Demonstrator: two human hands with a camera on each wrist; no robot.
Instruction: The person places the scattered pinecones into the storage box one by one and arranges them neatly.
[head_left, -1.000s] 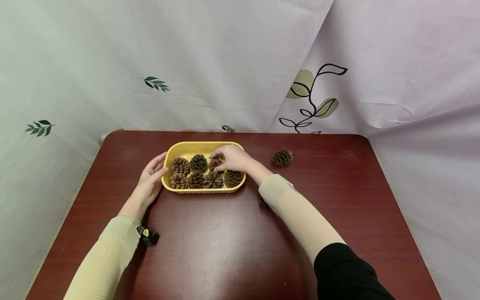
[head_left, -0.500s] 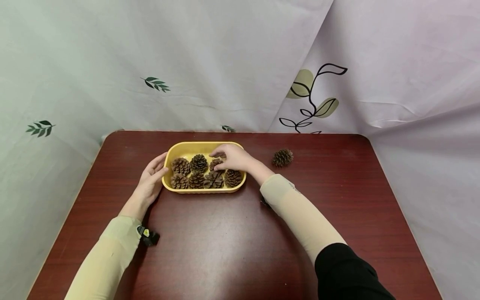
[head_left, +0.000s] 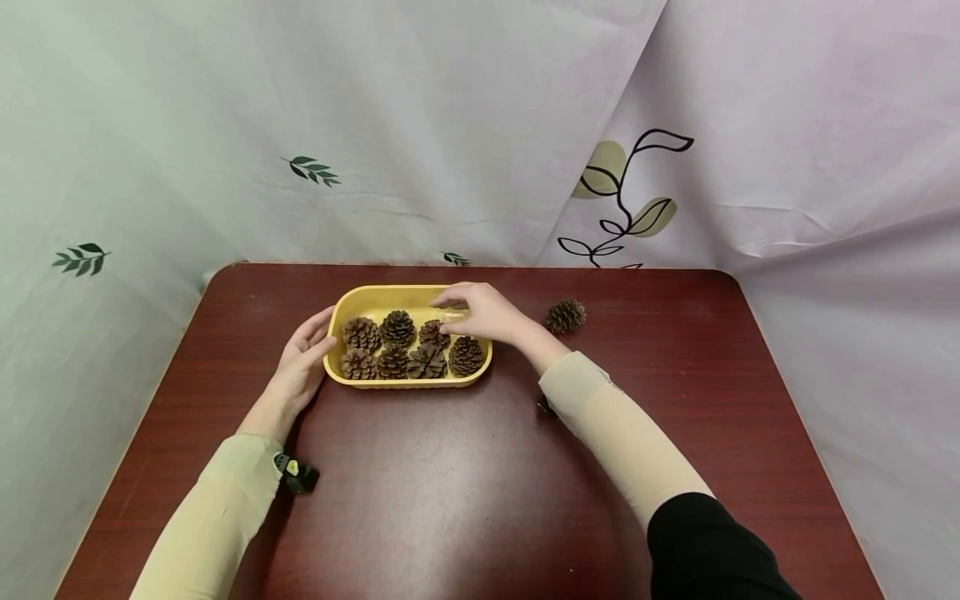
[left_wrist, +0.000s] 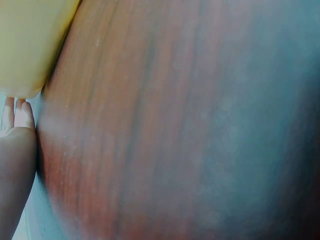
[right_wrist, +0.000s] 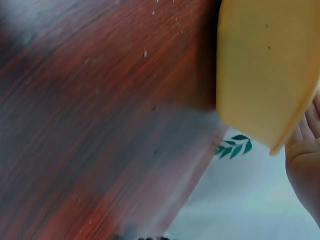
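A yellow plastic bin (head_left: 408, 383) with rounded corners holds several brown pine cones in two rows. At its left end my left hand (head_left: 296, 362) grips the wall, thumb over the rim and fingers along the outside. My right hand (head_left: 487, 315) hovers over the bin's right end, thumb and fingers apart with nothing between them. Its thumb tip is close to a pine cone (head_left: 432, 334) in the back row; I cannot tell whether they touch. In the right wrist view the bin's side (right_wrist: 265, 65) hides the fingertips.
One more pine cone (head_left: 565, 317) lies on the dark red wooden table (head_left: 420, 483), right of the bin and beyond my right forearm. A pale curtain (head_left: 450, 125) with leaf prints hangs behind the table's back edge.
My right hand has let go of the back-row pine cone and drawn back up and to the right. The left hand and the bin have stayed in place.
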